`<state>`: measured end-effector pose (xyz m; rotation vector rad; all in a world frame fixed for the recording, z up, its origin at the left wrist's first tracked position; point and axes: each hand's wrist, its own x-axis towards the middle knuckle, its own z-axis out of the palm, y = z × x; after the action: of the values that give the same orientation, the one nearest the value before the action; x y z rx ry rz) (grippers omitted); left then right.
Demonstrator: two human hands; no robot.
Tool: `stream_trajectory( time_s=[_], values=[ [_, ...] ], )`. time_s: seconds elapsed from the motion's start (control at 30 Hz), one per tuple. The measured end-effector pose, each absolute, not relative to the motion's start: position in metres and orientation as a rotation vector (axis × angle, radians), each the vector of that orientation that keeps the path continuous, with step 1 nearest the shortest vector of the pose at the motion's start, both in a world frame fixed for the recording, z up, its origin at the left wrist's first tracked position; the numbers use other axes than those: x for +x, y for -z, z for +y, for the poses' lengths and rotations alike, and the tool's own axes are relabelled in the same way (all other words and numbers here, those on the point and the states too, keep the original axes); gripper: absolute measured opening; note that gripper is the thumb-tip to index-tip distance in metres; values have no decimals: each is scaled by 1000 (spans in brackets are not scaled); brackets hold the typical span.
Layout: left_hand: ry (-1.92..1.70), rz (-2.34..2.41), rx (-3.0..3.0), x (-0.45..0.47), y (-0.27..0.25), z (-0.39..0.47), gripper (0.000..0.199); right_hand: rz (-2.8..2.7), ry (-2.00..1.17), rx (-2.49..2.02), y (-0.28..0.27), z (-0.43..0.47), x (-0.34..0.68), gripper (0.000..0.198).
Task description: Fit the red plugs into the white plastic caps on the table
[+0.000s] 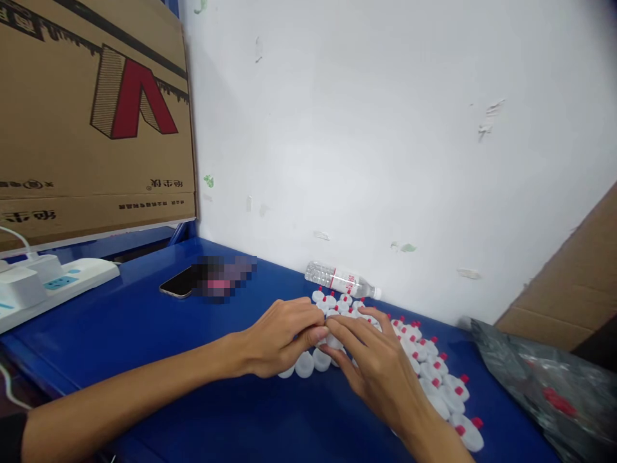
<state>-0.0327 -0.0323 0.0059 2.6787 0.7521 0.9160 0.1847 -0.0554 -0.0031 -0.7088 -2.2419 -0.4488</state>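
"Over the blue table (216, 411), what've the hands got?"

"L hand (284, 337) & R hand (378, 350) meet at the fingertips on one white piece (334, 339), in front of the cluster. Fingers cover most of it, so can't tell its full shape."

"Grip?"

"Both closed on it, thumbs & fingers pinching."

"What's nearby?"

"White pcs w/ red tips (434, 370), lots, spread behind & to the R of the hands. Few round white pcs (304, 364) just beside L hand, near side. Clear bottle (344, 281) on its side behind, by the wall (385, 128)."

"Rest?"

"Phone (177, 283) on table, L of hands, power strip (84, 273) farther L, cardboard box (72, 116) above that. Grey plastic bag (525, 366) far R."
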Motion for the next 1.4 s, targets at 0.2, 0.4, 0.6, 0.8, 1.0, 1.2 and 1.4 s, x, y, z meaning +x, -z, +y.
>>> stream_trajectory(
  time_s=[0.2,0.4,0.6,0.8,1.0,1.2,1.4],
  values=[
    [-929,681,2089,-25,-8,-34,46,-2197,519,-682,-5,-58,180,22],
    [-1013,707,1709,-35,-12,-16,44,-2100,665,-744,-9,-47,202,19],
    [-706,1057,2687,-43,-12,-14,20,-2093,691,-810,-6,-39,215,21],
    [-513,1069,2862,-40,-4,-18,5,-2163,613,-772,1,-44,200,23],
    [-670,1030,2707,-36,-15,-27,17,-2213,537,-792,7,-46,197,25],
    [-744,875,2709,-31,-11,-35,20,-2240,465,-746,9,-51,189,23],
    [-963,962,2802,-39,-14,-21,42,-2241,477,-927,8,-48,189,33]
  ],
)
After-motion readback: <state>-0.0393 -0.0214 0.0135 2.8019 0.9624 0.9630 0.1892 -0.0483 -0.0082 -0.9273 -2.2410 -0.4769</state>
